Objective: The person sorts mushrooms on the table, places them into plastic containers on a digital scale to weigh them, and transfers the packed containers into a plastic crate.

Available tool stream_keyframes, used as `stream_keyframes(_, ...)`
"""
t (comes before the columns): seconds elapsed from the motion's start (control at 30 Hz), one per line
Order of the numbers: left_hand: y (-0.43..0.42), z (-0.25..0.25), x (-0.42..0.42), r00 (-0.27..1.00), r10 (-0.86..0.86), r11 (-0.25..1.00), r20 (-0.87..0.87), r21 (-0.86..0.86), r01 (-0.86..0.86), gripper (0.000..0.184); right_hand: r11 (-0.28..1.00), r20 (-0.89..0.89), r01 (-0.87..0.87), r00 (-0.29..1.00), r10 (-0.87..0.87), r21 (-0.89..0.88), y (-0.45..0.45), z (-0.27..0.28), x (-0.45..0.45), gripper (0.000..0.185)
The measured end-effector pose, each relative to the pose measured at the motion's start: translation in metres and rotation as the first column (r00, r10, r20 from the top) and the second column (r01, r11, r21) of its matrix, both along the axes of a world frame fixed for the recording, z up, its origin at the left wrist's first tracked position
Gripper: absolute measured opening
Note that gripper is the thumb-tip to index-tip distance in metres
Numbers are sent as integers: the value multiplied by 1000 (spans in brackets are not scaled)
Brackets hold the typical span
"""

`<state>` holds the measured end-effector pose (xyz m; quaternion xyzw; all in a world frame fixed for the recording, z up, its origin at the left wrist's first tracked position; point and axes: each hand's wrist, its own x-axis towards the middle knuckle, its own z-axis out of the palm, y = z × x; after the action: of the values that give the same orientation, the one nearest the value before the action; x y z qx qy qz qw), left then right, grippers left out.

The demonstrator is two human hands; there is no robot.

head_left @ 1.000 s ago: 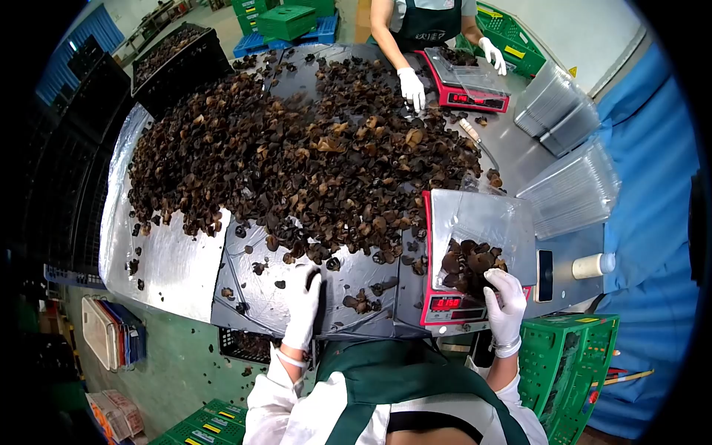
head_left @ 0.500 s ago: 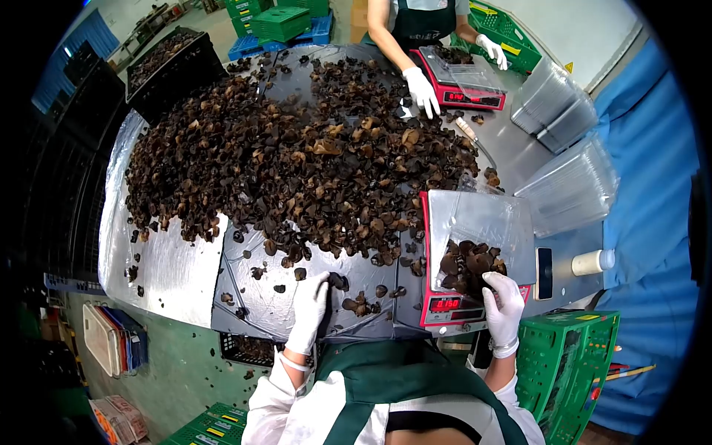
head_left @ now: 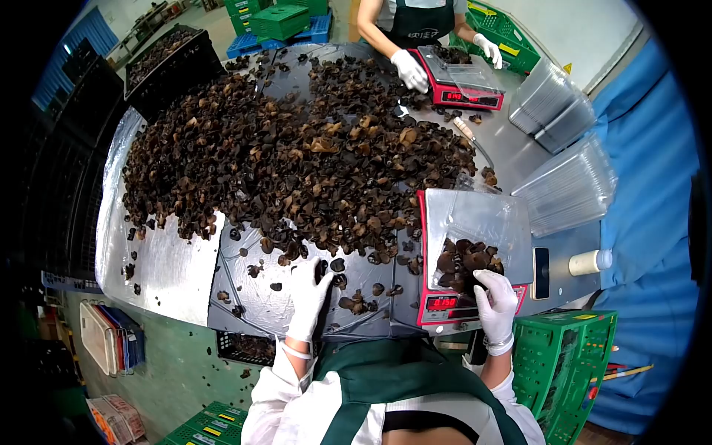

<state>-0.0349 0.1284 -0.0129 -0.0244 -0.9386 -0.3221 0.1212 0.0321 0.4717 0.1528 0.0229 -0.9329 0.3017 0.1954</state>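
White-gloved left hand, fingers parted, beside dark curled pieces near grey metal table front edge; white-gloved right hand, half-curled, grip unclear, at brown ruffled heap on red scale.

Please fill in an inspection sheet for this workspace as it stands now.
Surface: shiny grey table, strewn with loose pieces.
Work items: large heap of dark, curled pieces; red-framed near scale carrying a smaller heap, display apparently 0.150.
Clutter: wooden-handled tool, dark phone-like device, white bottle, clear plastic containers.
Hands: both white-gloved; left hand beside loose pieces, fingers apart; right hand at the smaller heap's edge, grip unclear.
Cables: nothing seen.
Surroundings: co-worker at a second red scale; green crates; blue curtain.
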Motion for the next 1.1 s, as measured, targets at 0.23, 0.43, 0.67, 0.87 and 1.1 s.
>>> stream_keyframes(0.23, -7, -17, -5, 997, 63, 994, -44, 91, -59, 12, 999, 29, 33, 999, -33, 1, 4, -1, 5, 24)
stream_keyframes(0.43, 1, -1, 8, 959, -257, 966, 120, 20, 256, 63, 999, 18, 38, 999, -37, -10, 5, -2, 6, 23)
stream_keyframes(0.67, 21, 11, 7, 939, -293, 952, 183, -31, 303, 39, 997, -47, 65, 997, -67, -45, 13, -3, 8, 21)
stream_keyframes(0.87, 17, -12, -1, 967, -239, 954, 84, 204, 218, 24, 982, -56, 182, 981, -184, -42, 34, 5, 17, 20)
stream_keyframes(1.1, 110, 103, -23, 902, -408, 763, 144, 597, 250, 28, 979, -105, 200, 974, -202, -30, 42, -1, 30, 23)
